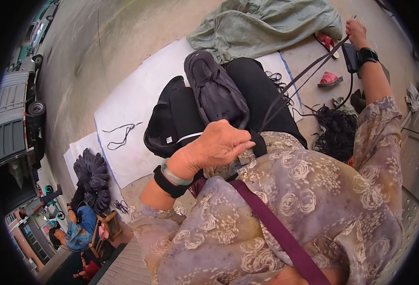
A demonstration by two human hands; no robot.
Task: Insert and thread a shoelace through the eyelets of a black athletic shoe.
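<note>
A dark grey mesh shoe [215,90] rests on my lap, toe pointing away from me. My left hand [221,148] is closed at the shoe's near end, its fingers pressed together; whatever lies inside them is hidden. Out at the far right, my right hand [356,34] is raised and closed round a dark shoelace [297,84]. The lace stretches in two strands from that fist down to beside the shoe, and a short tip sticks out above the fist. Left of the shoe, a black item with a small white label [169,140] lies against my leg.
A white sheet [138,102] covers the ground ahead, with a loose lace [119,135] on it. Green-grey cloth [266,26] lies beyond. Red sandals [330,79] and a heap of black laces [335,130] are at right. At left are a dark bundle [91,173] and a seated person [82,223].
</note>
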